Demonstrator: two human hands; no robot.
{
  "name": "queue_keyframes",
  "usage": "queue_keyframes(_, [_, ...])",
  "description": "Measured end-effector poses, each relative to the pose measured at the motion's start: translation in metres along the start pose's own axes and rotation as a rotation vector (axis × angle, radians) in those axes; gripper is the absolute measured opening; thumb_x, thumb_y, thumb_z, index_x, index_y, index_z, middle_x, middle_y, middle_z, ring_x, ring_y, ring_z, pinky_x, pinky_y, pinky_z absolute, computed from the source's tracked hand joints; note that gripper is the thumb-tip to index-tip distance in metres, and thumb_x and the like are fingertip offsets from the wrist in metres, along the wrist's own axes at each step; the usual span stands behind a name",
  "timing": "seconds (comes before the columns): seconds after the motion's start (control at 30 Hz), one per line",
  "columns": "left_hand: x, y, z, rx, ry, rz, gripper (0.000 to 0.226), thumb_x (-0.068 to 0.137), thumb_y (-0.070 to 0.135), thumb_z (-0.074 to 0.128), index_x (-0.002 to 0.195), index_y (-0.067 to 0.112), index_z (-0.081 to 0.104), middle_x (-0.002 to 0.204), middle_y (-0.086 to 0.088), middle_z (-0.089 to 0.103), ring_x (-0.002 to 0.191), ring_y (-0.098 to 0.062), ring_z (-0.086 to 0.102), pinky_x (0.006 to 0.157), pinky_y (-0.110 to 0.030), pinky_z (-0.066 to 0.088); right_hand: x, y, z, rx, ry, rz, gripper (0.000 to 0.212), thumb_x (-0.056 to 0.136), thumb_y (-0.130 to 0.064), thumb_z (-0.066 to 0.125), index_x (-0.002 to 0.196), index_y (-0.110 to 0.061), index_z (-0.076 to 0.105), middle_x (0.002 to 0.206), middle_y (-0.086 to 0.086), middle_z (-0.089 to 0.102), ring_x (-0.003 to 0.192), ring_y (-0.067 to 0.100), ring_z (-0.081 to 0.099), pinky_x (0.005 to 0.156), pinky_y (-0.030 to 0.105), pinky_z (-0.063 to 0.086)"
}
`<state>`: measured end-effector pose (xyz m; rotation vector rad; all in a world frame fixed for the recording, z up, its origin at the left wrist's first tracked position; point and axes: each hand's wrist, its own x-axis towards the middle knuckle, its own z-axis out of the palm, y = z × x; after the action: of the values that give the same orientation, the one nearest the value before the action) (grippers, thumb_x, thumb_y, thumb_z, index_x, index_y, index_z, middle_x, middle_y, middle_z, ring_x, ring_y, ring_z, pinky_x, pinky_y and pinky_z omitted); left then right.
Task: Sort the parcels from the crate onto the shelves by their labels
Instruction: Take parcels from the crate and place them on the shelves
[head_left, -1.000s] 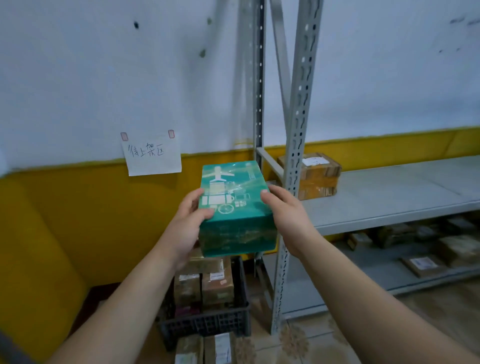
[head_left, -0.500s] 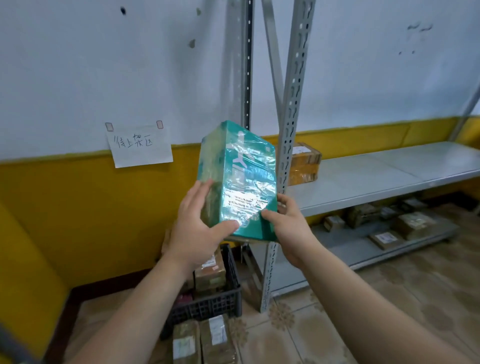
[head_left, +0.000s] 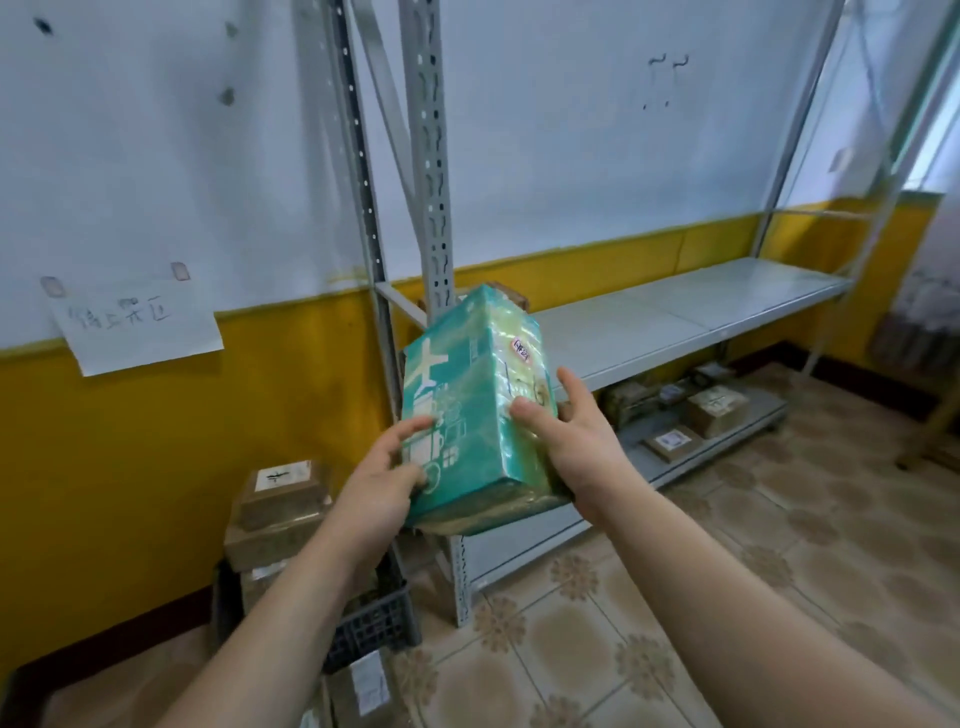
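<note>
I hold a teal, plastic-wrapped parcel (head_left: 470, 405) in front of me with both hands, tilted so one long side faces up. A small white label with red writing (head_left: 521, 349) sits on that side. My left hand (head_left: 384, 480) grips the parcel's lower left edge. My right hand (head_left: 566, 441) grips its right side, thumb on top. The black crate (head_left: 374, 623) stands on the floor below, with brown parcels (head_left: 278, 499) stacked in it. The grey metal shelf (head_left: 675, 317) runs to the right behind the parcel.
A handwritten paper sign (head_left: 137, 325) is taped to the wall at left. Several brown parcels (head_left: 714, 410) lie on the bottom shelf board. More parcels (head_left: 363, 691) lie on the tiled floor in front of the crate. A shelf upright (head_left: 434, 208) stands right behind the teal parcel.
The parcel has been turned in my hands, so the side with the small label now faces up. My view has swung to the right along the shelf.
</note>
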<state>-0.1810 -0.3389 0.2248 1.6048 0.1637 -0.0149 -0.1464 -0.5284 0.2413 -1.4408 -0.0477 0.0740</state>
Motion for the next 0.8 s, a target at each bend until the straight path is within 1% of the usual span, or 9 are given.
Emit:
queue_keyframes(0.1, [0.007,0.012,0.069,0.088,-0.085,0.04,0.029,0.097,0.029,0.052,0.123,0.04,0.046,0.12,0.005,0.047,0.097,-0.016,0.058,0.08,-0.039,0.057,0.001,-0.012,-0.057,0.015,0.045,-0.022,0.055,0.089,-0.02,0.072,0.133,-0.036,0.042,0.112,-0.006,0.06,0.093,0.019,0.069,0.071,0.036,0.059])
queue_keyframes(0.23, [0.027,0.021,0.171,0.097,-0.26,0.087,0.055,0.093,0.041,0.052,0.141,0.04,0.027,0.117,0.012,0.052,0.093,-0.006,0.062,0.072,-0.031,0.055,0.002,-0.024,-0.147,-0.022,0.101,-0.109,0.049,0.09,-0.016,0.07,0.116,-0.046,0.041,0.107,-0.012,0.061,0.097,0.016,0.068,0.082,0.039,0.059])
queue_keyframes(0.33, [0.039,0.023,0.238,0.039,-0.381,0.096,0.064,0.084,0.051,0.057,0.141,0.042,0.029,0.119,0.014,0.056,0.086,0.0,0.068,0.061,-0.025,0.057,0.003,-0.03,-0.208,-0.08,0.171,-0.151,0.048,0.09,-0.019,0.069,0.114,-0.052,0.043,0.112,-0.013,0.06,0.102,0.016,0.067,0.087,0.044,0.059])
queue_keyframes(0.4, [0.047,0.023,0.275,0.004,-0.452,0.098,0.081,0.073,0.055,0.072,0.143,0.04,0.033,0.126,0.007,0.06,0.096,-0.011,0.069,0.064,-0.03,0.058,0.004,-0.032,-0.245,-0.111,0.241,-0.168,0.055,0.091,-0.023,0.069,0.131,-0.048,0.041,0.122,-0.01,0.058,0.107,0.016,0.064,0.09,0.045,0.057])
queue_keyframes(0.5, [0.062,0.022,0.32,-0.002,-0.526,0.088,0.087,0.06,0.056,0.068,0.14,0.036,0.041,0.129,-0.004,0.062,0.109,-0.028,0.065,0.08,-0.052,0.057,0.006,-0.034,-0.296,-0.067,0.324,-0.189,0.052,0.094,-0.023,0.065,0.133,-0.046,0.041,0.125,-0.007,0.056,0.108,0.017,0.062,0.088,0.042,0.058])
queue_keyframes(0.57, [0.073,0.021,0.348,-0.006,-0.594,0.065,0.079,0.068,0.051,0.065,0.14,0.028,0.044,0.126,-0.009,0.064,0.109,-0.033,0.065,0.087,-0.057,0.053,0.011,-0.032,-0.325,-0.004,0.36,-0.178,0.05,0.096,-0.021,0.062,0.135,-0.044,0.04,0.124,-0.005,0.056,0.103,0.017,0.065,0.083,0.039,0.06])
queue_keyframes(0.63, [0.089,0.02,0.381,-0.023,-0.576,0.041,0.059,0.083,0.031,0.06,0.14,0.025,0.045,0.123,-0.008,0.065,0.104,-0.029,0.068,0.083,-0.049,0.056,0.017,-0.029,-0.35,0.017,0.411,-0.162,0.051,0.097,-0.021,0.06,0.138,-0.046,0.04,0.122,-0.005,0.057,0.099,0.018,0.067,0.082,0.041,0.06])
queue_keyframes(0.7, [0.105,0.017,0.415,-0.013,-0.557,0.031,0.052,0.095,0.01,0.051,0.141,0.032,0.046,0.125,-0.001,0.063,0.098,-0.019,0.07,0.075,-0.037,0.058,0.026,-0.022,-0.374,0.0,0.478,-0.156,0.045,0.098,-0.022,0.058,0.127,-0.053,0.042,0.119,-0.008,0.057,0.099,0.018,0.067,0.085,0.045,0.059])
queue_keyframes(0.8, [0.127,0.011,0.461,0.065,-0.602,0.087,0.057,0.098,0.006,0.046,0.134,0.051,0.043,0.126,0.012,0.057,0.091,-0.008,0.07,0.075,-0.034,0.059,0.045,-0.01,-0.409,0.013,0.563,-0.127,0.045,0.101,-0.019,0.054,0.123,-0.053,0.036,0.113,-0.015,0.055,0.098,0.014,0.066,0.082,0.038,0.06])
